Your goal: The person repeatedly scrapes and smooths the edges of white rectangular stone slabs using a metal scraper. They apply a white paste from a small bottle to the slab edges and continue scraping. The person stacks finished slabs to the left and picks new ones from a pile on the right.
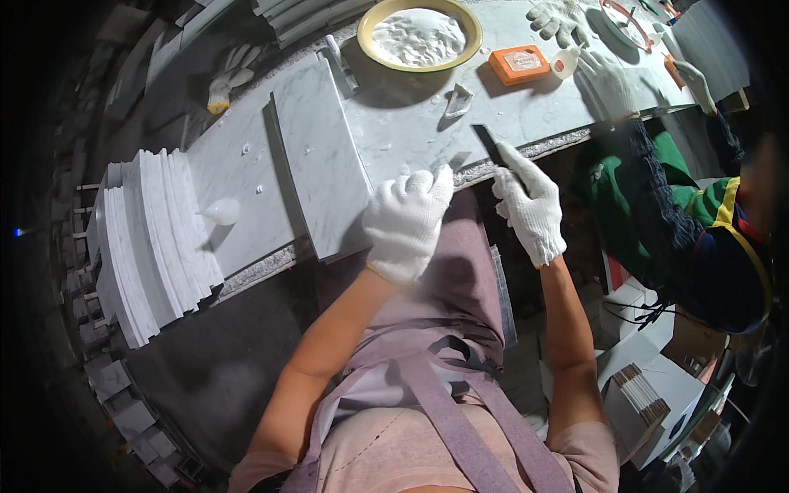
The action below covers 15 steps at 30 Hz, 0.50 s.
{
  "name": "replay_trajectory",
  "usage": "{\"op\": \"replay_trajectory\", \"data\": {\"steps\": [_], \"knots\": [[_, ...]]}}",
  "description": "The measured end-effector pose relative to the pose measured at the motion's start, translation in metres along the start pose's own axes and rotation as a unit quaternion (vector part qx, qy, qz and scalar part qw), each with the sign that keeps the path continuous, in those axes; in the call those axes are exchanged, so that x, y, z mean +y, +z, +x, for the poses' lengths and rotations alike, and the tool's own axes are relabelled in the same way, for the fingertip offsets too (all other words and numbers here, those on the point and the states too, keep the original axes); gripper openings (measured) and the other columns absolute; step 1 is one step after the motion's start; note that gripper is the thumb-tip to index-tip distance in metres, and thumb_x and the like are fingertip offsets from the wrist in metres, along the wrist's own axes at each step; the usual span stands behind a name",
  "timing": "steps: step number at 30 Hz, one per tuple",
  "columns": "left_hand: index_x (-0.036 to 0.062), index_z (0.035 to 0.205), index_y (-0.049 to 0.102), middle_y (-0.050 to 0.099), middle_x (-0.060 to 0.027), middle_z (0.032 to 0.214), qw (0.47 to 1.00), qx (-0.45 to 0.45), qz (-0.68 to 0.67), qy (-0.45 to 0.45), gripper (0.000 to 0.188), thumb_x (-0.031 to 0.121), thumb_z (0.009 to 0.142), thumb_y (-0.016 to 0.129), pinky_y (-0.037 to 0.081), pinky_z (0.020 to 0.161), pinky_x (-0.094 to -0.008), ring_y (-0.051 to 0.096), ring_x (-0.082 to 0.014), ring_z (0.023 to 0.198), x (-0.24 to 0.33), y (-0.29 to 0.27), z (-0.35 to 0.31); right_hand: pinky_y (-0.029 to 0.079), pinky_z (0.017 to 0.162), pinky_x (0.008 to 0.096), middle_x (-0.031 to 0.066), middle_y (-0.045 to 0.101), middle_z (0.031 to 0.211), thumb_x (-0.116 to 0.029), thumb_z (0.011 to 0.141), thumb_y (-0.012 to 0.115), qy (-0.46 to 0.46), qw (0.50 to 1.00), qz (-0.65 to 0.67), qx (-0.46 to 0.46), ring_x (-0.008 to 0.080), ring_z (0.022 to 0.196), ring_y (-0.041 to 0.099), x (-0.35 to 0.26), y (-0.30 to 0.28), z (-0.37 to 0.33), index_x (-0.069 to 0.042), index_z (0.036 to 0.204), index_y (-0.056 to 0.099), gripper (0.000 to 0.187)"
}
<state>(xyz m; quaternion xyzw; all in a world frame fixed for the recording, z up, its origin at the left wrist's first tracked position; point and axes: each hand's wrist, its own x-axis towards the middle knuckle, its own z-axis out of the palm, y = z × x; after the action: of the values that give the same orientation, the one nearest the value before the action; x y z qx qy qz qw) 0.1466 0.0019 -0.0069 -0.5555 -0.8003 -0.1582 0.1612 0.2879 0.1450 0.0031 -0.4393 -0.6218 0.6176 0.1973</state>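
Two labelled things sit at the upper right of the frame: an orange box (519, 65) with a pale panel whose small print I can't make out, and, touching or nearly touching it, a white bottle (565, 64) bearing a round red mark. Just right of centre, my right hand (528, 201) is closed around a dark blade (486, 143), which points to the upper left; its lower end is hidden in my glove. At the centre, my left hand (408, 222) has its fingers curled, with a small grey chip (460, 161) at their tips; I can't tell whether I'm pinching it. Beside that hand a marble slab (320, 156) lies slanted across the table (403, 140), between me and the stacked slabs (156, 246) and a pale bulb-shaped bottle (222, 212) at the left. A yellow-rimmed bowl (364, 41) of white powder (417, 37) stands at the top, with a broken scrap (459, 100) below it. At the right edge a co-worker's gloved hand (608, 86) rests by the bottle, the body partly cut off by the dark rim. The boxes (637, 394) at the lower right are dim and jumbled.
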Motion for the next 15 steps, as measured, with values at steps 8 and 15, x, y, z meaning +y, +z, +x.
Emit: {"op": "replay_trajectory", "data": {"steps": [8, 15], "knots": [[0.0177, 0.109, 0.074, 0.063, -0.0019, 0.086, 0.999, 0.001, -0.002, 0.034, 0.021, 0.015, 0.089, 0.072, 0.051, 0.065, -0.0409, 0.063, -0.0254, 0.074, -0.02, 0.008, -0.007, 0.057, 0.089, 0.0292, 0.0137, 0.079, 0.112, -0.007, 0.099, 0.07, -0.154, 0.948, -0.21, -0.183, 0.0163, 0.101, 0.072, 0.008, 0.01, -0.001, -0.003, 0.134, 0.07, 0.035], [0.0185, 0.108, 0.074, 0.064, -0.0016, 0.084, 0.998, -0.031, -0.053, -0.022, 0.019, 0.017, 0.089, 0.074, 0.051, 0.066, -0.0414, 0.064, -0.0264, 0.075, -0.024, 0.016, -0.016, 0.056, 0.069, 0.0255, 0.0088, 0.076, 0.098, -0.009, 0.102, 0.068, -0.205, 0.949, -0.207, -0.119, 0.0099, 0.075, 0.067, 0.008, 0.01, 0.0, -0.003, 0.133, 0.071, 0.032]]}}
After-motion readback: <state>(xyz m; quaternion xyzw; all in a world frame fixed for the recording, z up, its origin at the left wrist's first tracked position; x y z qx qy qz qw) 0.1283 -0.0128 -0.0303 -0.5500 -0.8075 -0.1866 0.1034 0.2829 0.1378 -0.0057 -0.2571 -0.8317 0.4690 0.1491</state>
